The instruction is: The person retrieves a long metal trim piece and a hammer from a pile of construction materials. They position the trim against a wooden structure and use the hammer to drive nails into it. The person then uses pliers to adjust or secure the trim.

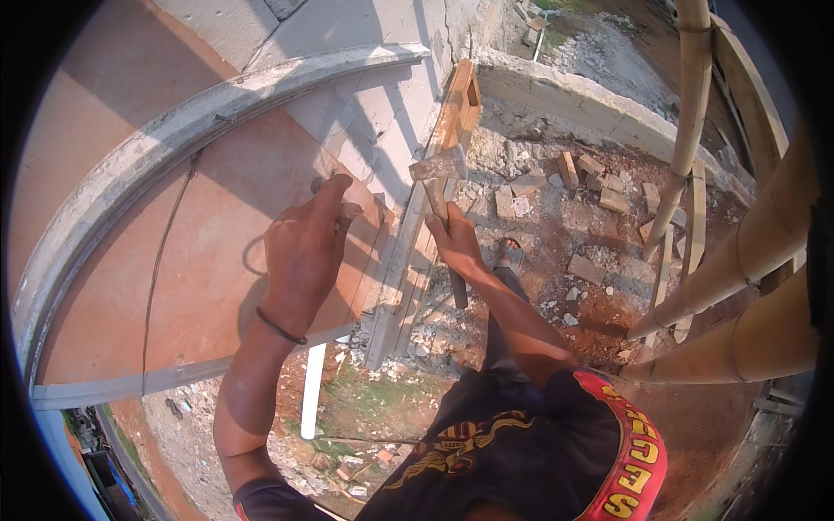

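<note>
My right hand (455, 238) is closed round the wooden handle of a hatchet (440, 165). The worn metal head sits above my fist, and the handle's lower end sticks out below it. Behind the hatchet runs a long wooden beam (452, 122) beside the wall. My left hand (304, 243) is raised in front of a reddish-brown panel (217, 208), its fingers bent and their tips apart. Nothing shows between those fingers. A dark band circles my left wrist.
Bamboo poles (691, 113) and timber strips stand at the right. Broken bricks (613, 200) and rubble cover the ground beyond my foot. A low concrete wall (582, 95) crosses the back. A curved concrete ledge (174, 130) arches over the panel; a white pipe (314, 391) stands below.
</note>
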Available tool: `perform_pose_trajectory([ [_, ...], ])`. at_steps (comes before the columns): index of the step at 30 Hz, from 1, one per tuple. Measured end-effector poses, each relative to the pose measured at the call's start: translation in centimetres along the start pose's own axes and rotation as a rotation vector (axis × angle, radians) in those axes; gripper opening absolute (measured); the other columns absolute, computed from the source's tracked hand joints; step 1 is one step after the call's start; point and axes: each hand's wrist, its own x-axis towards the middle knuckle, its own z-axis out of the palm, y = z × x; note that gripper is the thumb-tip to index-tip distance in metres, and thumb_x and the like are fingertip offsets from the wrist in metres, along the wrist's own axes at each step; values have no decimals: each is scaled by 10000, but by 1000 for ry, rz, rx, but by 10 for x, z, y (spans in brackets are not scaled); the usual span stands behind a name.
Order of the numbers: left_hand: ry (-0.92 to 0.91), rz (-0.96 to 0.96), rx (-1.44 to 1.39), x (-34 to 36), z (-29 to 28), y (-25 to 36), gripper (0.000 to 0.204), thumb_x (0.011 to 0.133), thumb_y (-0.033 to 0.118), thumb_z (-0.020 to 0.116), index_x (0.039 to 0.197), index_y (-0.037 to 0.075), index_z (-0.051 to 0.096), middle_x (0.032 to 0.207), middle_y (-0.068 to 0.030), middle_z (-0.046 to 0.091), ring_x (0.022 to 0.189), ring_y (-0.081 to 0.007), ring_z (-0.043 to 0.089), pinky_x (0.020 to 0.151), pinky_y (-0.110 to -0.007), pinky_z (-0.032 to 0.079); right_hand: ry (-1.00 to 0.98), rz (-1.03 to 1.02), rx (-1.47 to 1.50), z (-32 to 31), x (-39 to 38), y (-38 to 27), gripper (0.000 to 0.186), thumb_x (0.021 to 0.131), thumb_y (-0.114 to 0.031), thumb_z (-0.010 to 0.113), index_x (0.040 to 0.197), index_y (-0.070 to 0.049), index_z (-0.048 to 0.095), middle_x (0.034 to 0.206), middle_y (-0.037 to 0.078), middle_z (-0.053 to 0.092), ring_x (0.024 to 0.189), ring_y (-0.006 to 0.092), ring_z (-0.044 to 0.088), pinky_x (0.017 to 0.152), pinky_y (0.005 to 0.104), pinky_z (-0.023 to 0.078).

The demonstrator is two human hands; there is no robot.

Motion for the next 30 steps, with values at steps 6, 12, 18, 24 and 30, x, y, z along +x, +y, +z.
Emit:
perform_pose_trajectory([
  [6,16,-58,-430,65,136,2,146,940,112,530,1004,-14,491,793,-227,550,746,-436,547,665,-460,435,-59,179,-141,-28,-20,92,348,920,-321,594,994,8,504,676,216,581,647,405,606,582,465,432],
  [12,339,497,-100,240,202,-38,200,961,185,532,1056,82,674,907,-121,631,835,-274,571,806,-354,465,-52,382,-124,-39,-25,169,353,911,-329,611,1001,-9,494,651,233,590,657,445,629,575,480,458],
  [18,-169,331,201,349,221,-97,248,913,147,522,1064,9,664,1006,-176,667,946,-321,626,850,-377,489,-21,379,-87,-37,9,211,366,926,-330,611,1017,8,505,624,176,569,582,343,620,535,437,436],
  [24,-194,97,170,366,237,-111,240,950,262,557,1055,82,675,972,-107,682,916,-274,628,824,-387,485,67,309,57,-12,85,196,357,928,-312,609,1002,14,484,617,183,564,568,330,612,530,425,433],
  [30,-296,387,424,361,236,-124,225,957,265,550,1015,69,643,903,-142,663,809,-289,619,753,-339,488,126,77,351,-2,166,128,307,943,-237,560,1070,19,449,626,191,565,574,347,609,536,422,438],
])
